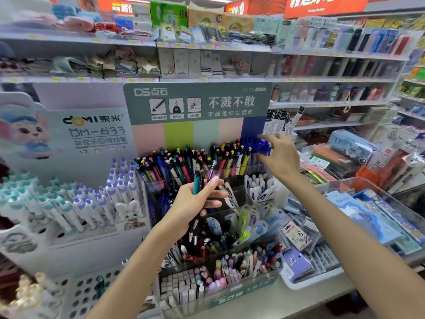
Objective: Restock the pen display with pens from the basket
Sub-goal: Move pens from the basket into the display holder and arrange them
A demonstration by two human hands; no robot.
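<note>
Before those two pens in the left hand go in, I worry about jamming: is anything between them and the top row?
Yes. The left hand holds two pens just in front of the top row, which is packed with upright pens. The right hand is at the blue pens on that row's right end.

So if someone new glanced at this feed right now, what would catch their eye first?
Probably the left hand at centre frame, its grip closed round two pens, one teal and one purple, held upright in front of the tiered pen display. Next, the right hand reaching to the display's top right corner, fingers on a cluster of blue pens. Behind both stands the grey-green header card with pastel stripes.
</note>
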